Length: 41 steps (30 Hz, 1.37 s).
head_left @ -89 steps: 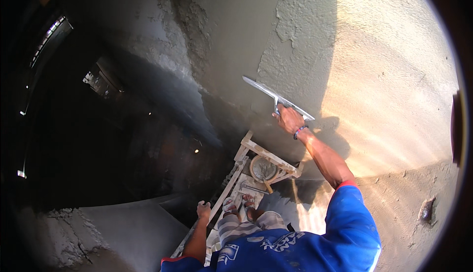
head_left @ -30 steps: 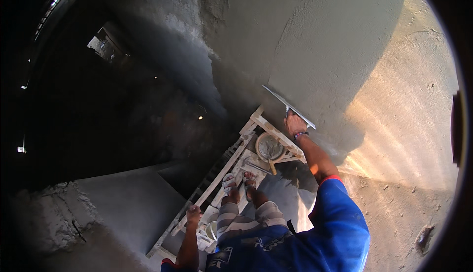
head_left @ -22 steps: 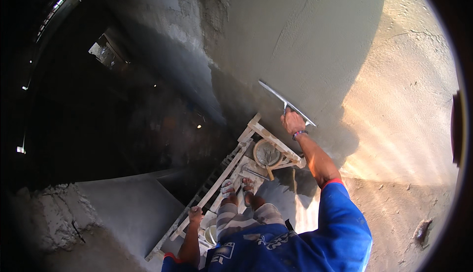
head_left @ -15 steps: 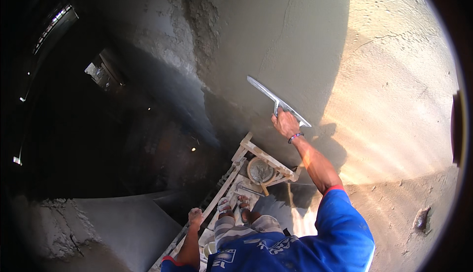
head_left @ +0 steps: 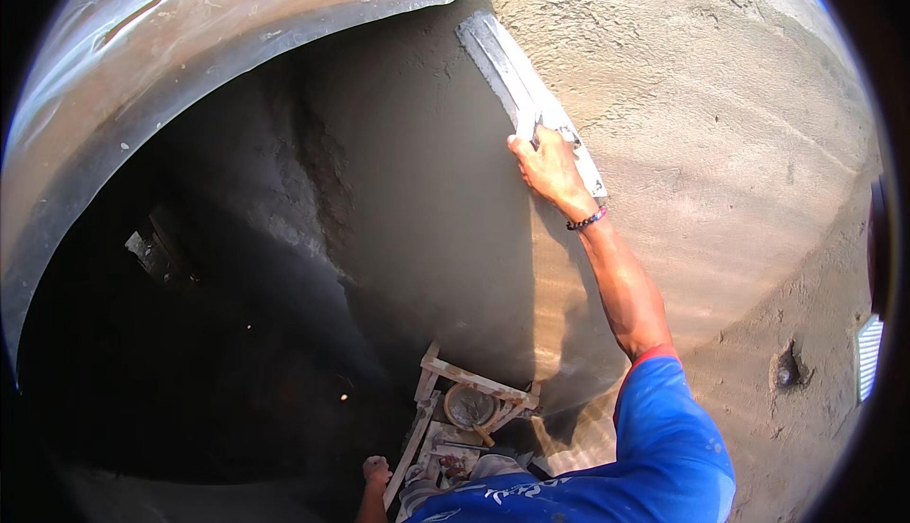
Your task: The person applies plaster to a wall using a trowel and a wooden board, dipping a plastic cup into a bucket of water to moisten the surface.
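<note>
My right hand point(head_left: 553, 171) grips the handle of a long metal plastering trowel point(head_left: 500, 66), arm stretched up and forward. The blade slants up to the left against the plastered wall point(head_left: 664, 116), where smooth shaded plaster meets rougher sunlit plaster. A dark beaded bracelet is on the right wrist. Low in the picture, my left hand point(head_left: 377, 470) has its fingers curled in, close to the left of a wooden rail point(head_left: 413, 449). Whether anything is inside those fingers cannot be made out.
Below me stands a wooden scaffold frame point(head_left: 482, 382) holding a round bucket point(head_left: 448, 411) of grey mix. A wooden-handled tool point(head_left: 485, 436) lies by it. Translucent sheeting point(head_left: 218, 26) arches across the upper left above a dark drop. A hole point(head_left: 789, 368) pits the wall at right.
The trowel and my right hand have moved up the wall, and the blade now lies steeper. My view has tilted upward, bringing the sheeting into sight. My left hand sits lower in the picture.
</note>
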{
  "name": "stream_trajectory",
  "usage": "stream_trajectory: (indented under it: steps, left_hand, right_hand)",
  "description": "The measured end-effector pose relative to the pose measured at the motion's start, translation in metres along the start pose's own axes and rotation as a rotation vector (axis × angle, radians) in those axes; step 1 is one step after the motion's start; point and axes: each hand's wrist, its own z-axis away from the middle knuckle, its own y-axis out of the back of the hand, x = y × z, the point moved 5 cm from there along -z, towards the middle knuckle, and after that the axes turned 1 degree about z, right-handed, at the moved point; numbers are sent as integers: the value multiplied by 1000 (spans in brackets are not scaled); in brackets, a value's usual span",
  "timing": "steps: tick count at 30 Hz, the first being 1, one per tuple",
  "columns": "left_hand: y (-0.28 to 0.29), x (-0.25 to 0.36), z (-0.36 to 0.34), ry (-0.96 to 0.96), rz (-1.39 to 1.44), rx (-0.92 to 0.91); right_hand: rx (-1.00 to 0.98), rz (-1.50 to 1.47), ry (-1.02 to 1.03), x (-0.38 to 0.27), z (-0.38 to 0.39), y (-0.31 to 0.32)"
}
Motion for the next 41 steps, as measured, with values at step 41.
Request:
stream_trajectory:
  steps: [41]
  left_hand:
    - [82, -213, 74, 334, 175, 148]
  right_hand:
    - [-846, 656, -178, 304, 298, -379]
